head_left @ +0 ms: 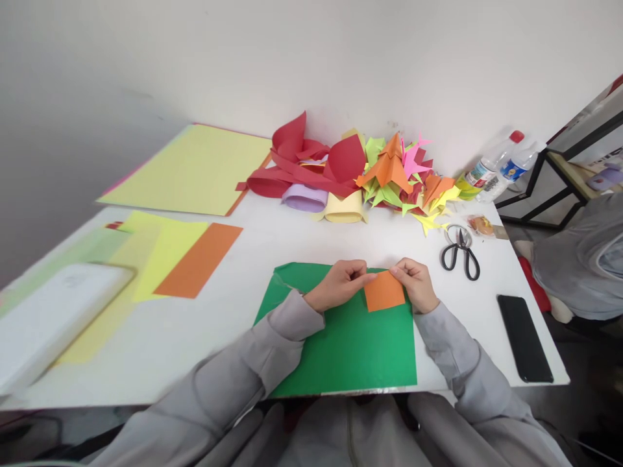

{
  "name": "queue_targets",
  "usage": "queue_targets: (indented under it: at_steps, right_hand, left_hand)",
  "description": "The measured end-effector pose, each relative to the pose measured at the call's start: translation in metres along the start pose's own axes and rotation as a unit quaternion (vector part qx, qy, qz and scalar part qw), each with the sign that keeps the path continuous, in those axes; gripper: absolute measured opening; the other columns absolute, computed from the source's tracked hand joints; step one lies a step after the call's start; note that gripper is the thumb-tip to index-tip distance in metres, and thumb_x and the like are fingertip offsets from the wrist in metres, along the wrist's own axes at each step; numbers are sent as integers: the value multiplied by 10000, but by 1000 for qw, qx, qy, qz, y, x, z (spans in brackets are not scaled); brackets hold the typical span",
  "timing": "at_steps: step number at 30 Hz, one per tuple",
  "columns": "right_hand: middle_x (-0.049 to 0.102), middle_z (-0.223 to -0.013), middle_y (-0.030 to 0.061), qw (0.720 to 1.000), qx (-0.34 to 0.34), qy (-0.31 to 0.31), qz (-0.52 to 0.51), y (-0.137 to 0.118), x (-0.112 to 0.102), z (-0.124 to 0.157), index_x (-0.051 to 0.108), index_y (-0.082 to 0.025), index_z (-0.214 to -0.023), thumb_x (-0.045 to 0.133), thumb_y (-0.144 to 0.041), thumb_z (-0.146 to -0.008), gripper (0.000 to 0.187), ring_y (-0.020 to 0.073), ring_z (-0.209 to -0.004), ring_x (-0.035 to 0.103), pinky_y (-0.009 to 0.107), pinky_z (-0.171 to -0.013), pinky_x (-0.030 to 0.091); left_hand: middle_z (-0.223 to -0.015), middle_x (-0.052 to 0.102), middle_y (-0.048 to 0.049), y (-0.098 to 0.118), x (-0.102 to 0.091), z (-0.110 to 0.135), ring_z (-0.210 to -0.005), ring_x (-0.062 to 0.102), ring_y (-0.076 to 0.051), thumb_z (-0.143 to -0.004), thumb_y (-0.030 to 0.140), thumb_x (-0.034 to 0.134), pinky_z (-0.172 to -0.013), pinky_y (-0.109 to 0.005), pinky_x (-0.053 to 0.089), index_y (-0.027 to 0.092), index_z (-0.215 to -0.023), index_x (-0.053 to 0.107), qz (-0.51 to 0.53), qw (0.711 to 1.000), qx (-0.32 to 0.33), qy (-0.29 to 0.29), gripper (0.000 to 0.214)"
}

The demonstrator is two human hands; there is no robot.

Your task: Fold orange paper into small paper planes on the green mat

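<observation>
Between my two hands is a small orange piece of paper, roughly square, over the green sheet. My left hand pinches its upper left corner between thumb and fingers. At the upper right corner, my right hand grips the paper the same way. The fingertips hide the paper's top corners. The green sheet lies flat at the table's front edge, under the hands. Whether the orange paper touches it I cannot tell.
Black-handled scissors and a phone lie to the right. Folded paper shapes, red paper pieces and bottles line the wall. At left are an orange strip, yellow sheets and a white box-like object.
</observation>
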State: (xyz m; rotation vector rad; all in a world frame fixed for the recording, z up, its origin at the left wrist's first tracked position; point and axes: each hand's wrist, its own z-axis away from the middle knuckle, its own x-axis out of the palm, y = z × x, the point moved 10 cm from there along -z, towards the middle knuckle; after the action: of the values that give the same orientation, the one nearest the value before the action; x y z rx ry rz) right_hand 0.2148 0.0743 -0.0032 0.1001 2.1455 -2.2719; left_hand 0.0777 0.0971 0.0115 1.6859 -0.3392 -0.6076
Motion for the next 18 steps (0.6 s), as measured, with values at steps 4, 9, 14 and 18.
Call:
queue_targets:
  at_steps: [4, 9, 14, 18]
  right_hand:
    - [430, -505, -65, 1000, -1, -20, -1, 2, 4, 0, 526, -182, -586, 688, -532, -709, 405, 75, -473, 332, 221, -466, 273]
    - [402, -489, -68, 997, -28, -50, 49, 0, 17, 5, 547, -183, -616, 646, -549, -754, 403, 79, -468, 313, 231, -465, 249]
    - [494, -562, -37, 994, -65, -48, 73, -7, 19, 6, 615, -197, -739, 632, -532, -779, 338, 110, -524, 402, 253, -512, 334]
    - [569, -659, 0, 987, -113, -41, 102, -19, 19, 6, 618, -203, -721, 615, -498, -805, 306, 130, -580, 465, 277, -567, 389]
  left_hand:
    - [-518, 426, 49, 1, 2, 1, -498, 371, -82, -805, 440, 572, -486, -217, 294, 161, -611, 507, 24, 1000, -13, -9, 346]
    - [-714, 603, -17, 8, 7, 2, -647, 516, -124, -789, 366, 610, -568, -228, 393, 149, -778, 634, 27, 1000, 16, 1, 219]
    - [-662, 591, -14, 8, 6, 3, -645, 519, -128, -809, 332, 596, -620, -246, 420, 151, -707, 637, 13, 999, 42, 24, 212]
    - [-680, 601, -15, 7, 5, 3, -663, 531, -131, -814, 309, 596, -648, -252, 430, 150, -728, 640, 11, 998, 45, 31, 186]
